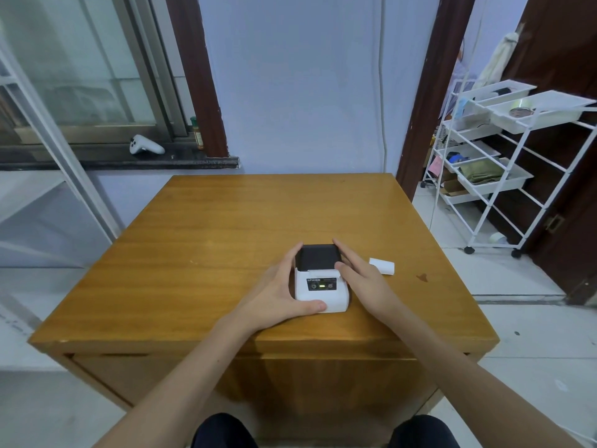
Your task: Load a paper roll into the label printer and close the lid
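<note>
1. The square, honey-brown wooden table point(226, 221) has a broad bare top; its far half is free, and open wood lies to the left of the hands out to the left edge.
2. The small white plastic label printer with a dark lid point(321, 279) sits on the near half of the table, roughly centred left to right and set back from the near edge.
3. A short white paper roll point(382, 266) lies on the table just to the right of the printer, near the right hand but apart from it, with clear wood between it and the right edge.
4. The printer's long axis runs from the person towards the far wall: its white front panel faces the person and its dark lid end points away.
5. The paper roll lies on its side, its axis running roughly left to right with a slight slant.
6. The printer's lid point(318, 257) is black, rounded at the corners and lying down flat; the white panel below it carries a small printed name, a power symbol and a lit green-yellow light.
7. The left hand point(277, 292) cups the printer's left side, thumb on the near corner and fingers along the lid's left edge.
8. The right hand point(361, 279) rests spread against the printer's right side, fingers reaching along the lid's right edge; neither hand closes around anything.
</note>
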